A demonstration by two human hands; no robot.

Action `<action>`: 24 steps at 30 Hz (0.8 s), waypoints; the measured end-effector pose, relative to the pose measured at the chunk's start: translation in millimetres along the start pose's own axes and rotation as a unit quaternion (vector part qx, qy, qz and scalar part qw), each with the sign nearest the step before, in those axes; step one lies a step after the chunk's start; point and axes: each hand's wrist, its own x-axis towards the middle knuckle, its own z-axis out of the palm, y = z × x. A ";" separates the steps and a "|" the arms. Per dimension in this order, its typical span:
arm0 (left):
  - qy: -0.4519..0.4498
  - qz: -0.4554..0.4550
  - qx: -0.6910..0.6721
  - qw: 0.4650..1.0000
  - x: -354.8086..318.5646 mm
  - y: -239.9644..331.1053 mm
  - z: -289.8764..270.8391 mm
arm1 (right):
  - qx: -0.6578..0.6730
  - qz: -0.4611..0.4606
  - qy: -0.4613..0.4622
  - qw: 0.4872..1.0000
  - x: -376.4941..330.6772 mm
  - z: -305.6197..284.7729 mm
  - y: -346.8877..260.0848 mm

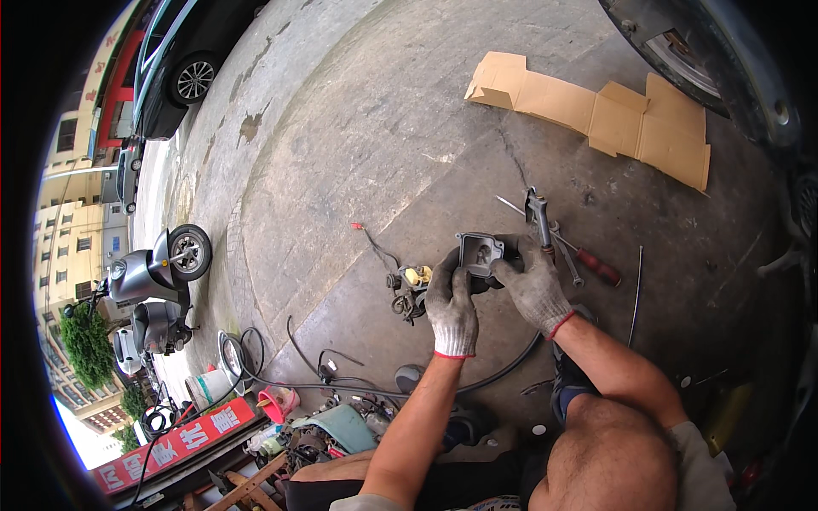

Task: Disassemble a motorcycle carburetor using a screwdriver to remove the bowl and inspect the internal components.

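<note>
Both my hands wear grey-white work gloves with red cuffs. Between them I hold up a small square metal bowl, which looks like a carburetor float bowl, its hollow side facing me. My left hand grips its left and lower side, thumb at the front. My right hand is closed on its right side, the fingers partly hidden behind it. Just left of my left hand, a carburetor with a yellowish part and a thin cable lies on the ground. An air blow gun lies just beyond my right hand.
Right of my hands lie a red-handled screwdriver, a wrench and a thin rod. Unfolded cardboard lies farther off. A black hose runs near my feet. Parts and a pink container sit lower left; scooters stand left.
</note>
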 end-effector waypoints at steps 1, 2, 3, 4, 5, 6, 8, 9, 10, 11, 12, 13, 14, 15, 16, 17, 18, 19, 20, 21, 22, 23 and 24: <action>0.000 -0.011 0.010 1.000 -0.1 -0.2 -0.4 | 0.000 0.000 0.000 1.000 -0.3 0.0 -2.4; 0.000 -0.011 0.010 1.000 -0.9 0.1 -0.1 | 0.005 0.012 -0.001 1.000 -1.0 -0.3 -6.8; 0.002 -0.014 0.000 1.000 -2.2 2.7 1.6 | 0.010 0.023 0.000 1.000 -1.2 -1.1 -9.6; 0.005 -0.017 -0.009 1.000 -3.1 4.1 2.9 | 0.010 0.023 0.000 1.000 -0.5 -1.5 -8.6; 0.004 -0.017 -0.010 1.000 -3.4 4.0 3.4 | 0.016 0.029 0.002 0.999 0.4 -1.8 -6.6; -0.003 -0.024 -0.052 0.998 -4.0 4.4 2.8 | 0.023 0.035 0.003 0.999 1.0 -1.4 -6.1; -0.010 -0.032 -0.095 0.995 -4.9 4.5 1.4 | 0.052 0.064 0.002 0.997 0.8 -1.6 -10.6; -0.018 -0.036 -0.110 0.993 -4.9 4.0 0.1 | 0.081 0.092 0.000 0.992 0.7 -1.5 -12.3; -0.025 -0.040 -0.125 0.991 -5.0 3.2 -1.0 | 0.081 0.092 -0.001 0.992 0.9 -1.3 -12.0; -0.025 -0.040 -0.124 0.991 -4.9 1.0 -2.0 | 0.082 0.092 -0.003 0.992 1.0 -1.2 -11.4; -0.027 -0.034 -0.121 0.992 -4.4 -0.8 -3.0 | 0.082 0.093 -0.006 0.992 1.2 -0.7 -10.9; -0.029 -0.028 -0.117 0.992 -4.2 -1.9 -4.1 | 0.082 0.093 -0.007 0.992 1.0 0.1 -12.5; -0.028 -0.028 -0.117 0.992 -4.7 -2.3 -5.6 | 0.076 0.097 -0.007 0.992 0.6 1.1 -15.7; -0.035 -0.034 -0.132 0.990 -5.3 0.5 -4.3 | 0.068 0.102 -0.005 0.992 0.5 0.0 -17.1; -0.043 -0.039 -0.148 0.987 -5.6 2.2 -3.0 | 0.067 0.102 -0.005 0.993 0.9 -1.2 -13.0; -0.044 -0.039 -0.149 0.987 -5.5 2.3 -0.8 | 0.037 0.076 -0.001 0.996 1.5 -2.6 -5.1; -0.037 -0.040 -0.135 0.989 -5.6 3.1 0.8 | 0.009 0.050 0.001 0.999 1.6 -2.3 -1.3; -0.030 -0.042 -0.121 0.991 -5.7 3.5 1.9 | 0.009 0.049 0.000 0.999 1.2 -2.1 0.6; -0.030 -0.041 -0.121 0.991 -5.9 3.7 2.4 | -0.004 0.033 0.004 0.999 0.8 -2.0 1.2; -0.027 -0.043 -0.123 0.991 -5.9 3.0 2.0 | -0.016 0.018 0.006 1.000 0.6 -0.9 0.6; -0.024 -0.044 -0.124 0.991 -5.8 2.1 1.6 | -0.016 0.018 0.006 1.000 0.0 -0.1 -1.7; -0.024 -0.044 -0.123 0.991 -5.7 0.9 1.1 | 0.020 0.042 0.002 0.999 -1.0 0.5 -6.0; -0.020 -0.039 -0.112 0.993 -5.7 -0.5 0.9 | 0.055 0.065 -0.001 0.996 -1.7 0.6 -9.0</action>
